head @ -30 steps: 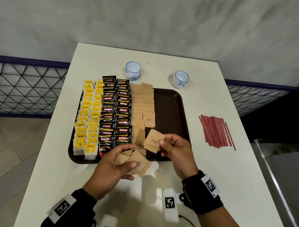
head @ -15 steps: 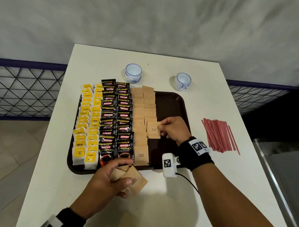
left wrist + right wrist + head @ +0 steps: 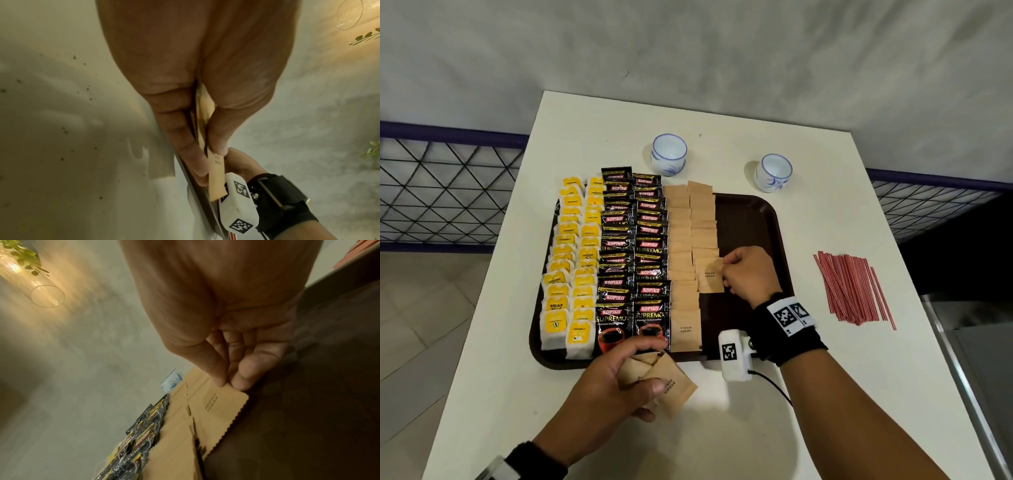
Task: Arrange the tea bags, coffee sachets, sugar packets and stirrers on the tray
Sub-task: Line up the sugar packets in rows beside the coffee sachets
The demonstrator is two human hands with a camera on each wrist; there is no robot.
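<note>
A dark brown tray (image 3: 751, 219) carries two columns of yellow tea bags (image 3: 571, 260), two of black coffee sachets (image 3: 633, 253) and two of brown sugar packets (image 3: 690, 240). My right hand (image 3: 744, 274) pinches the edge of one sugar packet (image 3: 710, 277) (image 3: 218, 408) lying at the near end of the second sugar column. My left hand (image 3: 619, 377) grips a small bunch of sugar packets (image 3: 664, 380) (image 3: 205, 129) above the table just in front of the tray. Red stirrers (image 3: 854, 289) lie in a pile on the table to the right of the tray.
Two white-and-blue cups (image 3: 668, 154) (image 3: 773, 172) stand on the white table (image 3: 825, 394) beyond the tray. The right part of the tray is bare. A wire mesh railing (image 3: 441, 192) runs behind the table on both sides.
My right hand carried one sugar packet from in front of the tray onto the second sugar column and laid it down. The left hand stayed by the tray's near edge with its bunch.
</note>
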